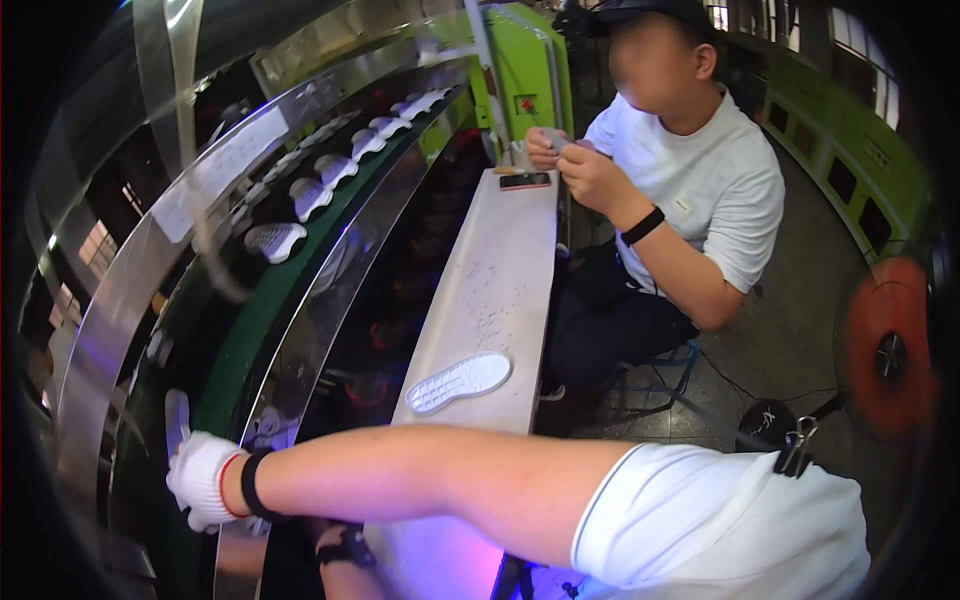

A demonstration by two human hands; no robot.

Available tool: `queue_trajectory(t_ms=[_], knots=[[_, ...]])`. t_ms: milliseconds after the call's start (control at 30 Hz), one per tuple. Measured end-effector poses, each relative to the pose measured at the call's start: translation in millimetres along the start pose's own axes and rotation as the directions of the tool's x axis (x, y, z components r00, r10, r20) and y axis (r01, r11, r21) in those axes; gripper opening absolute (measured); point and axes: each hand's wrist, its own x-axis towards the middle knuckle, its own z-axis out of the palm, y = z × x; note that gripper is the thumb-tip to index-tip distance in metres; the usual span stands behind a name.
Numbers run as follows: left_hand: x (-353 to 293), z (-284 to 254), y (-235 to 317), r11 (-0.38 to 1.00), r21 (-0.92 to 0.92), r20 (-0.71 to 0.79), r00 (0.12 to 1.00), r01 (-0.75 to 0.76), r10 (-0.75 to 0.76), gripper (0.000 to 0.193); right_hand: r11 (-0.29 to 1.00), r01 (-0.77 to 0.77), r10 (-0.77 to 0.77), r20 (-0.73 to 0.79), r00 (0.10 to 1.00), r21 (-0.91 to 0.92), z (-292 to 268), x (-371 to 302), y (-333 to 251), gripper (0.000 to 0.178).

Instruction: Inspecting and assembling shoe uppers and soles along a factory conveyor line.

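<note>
My right arm reaches across to the conveyor at the left. The right hand (203,480), in a white knit glove, is closed at the lower end of a pale shoe sole (177,420) seen nearly edge-on; its fingertips are partly turned away. Below that arm my left wrist (345,550) shows with a dark band, while the left hand's fingers are hidden behind the right forearm. A white shoe sole (460,382) with a gridded surface lies on the bench (475,290), beyond my right forearm.
Several soles ride on the green conveyor belt (262,325), behind a shiny metal rail (330,265). Across the bench sits a co-worker (690,170) handling a small grey piece. A phone (525,181) lies at the bench's far end. A red fan (888,350) stands at the right.
</note>
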Motion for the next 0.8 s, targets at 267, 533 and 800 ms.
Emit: queue_trajectory(t_ms=[267,533,800], knots=[[-180,-150,-48,0.712,0.426,0.597,0.765,-0.559,0.243,0.057,0.98,-0.126,0.112,-0.095,0.989,-0.155,12,19,-7,0.031],[-235,-204,-76,0.492,0.8,0.162,0.913,-0.344,0.375,0.075,0.963,0.256,-0.262,-0.062,0.963,-0.085,-73,-124,-25,0.019],[-193,-163,-63,-0.589,0.552,0.815,0.532,-0.591,0.231,0.055,0.923,-0.019,0.126,-0.255,0.959,0.385,-84,-331,-12,0.027]])
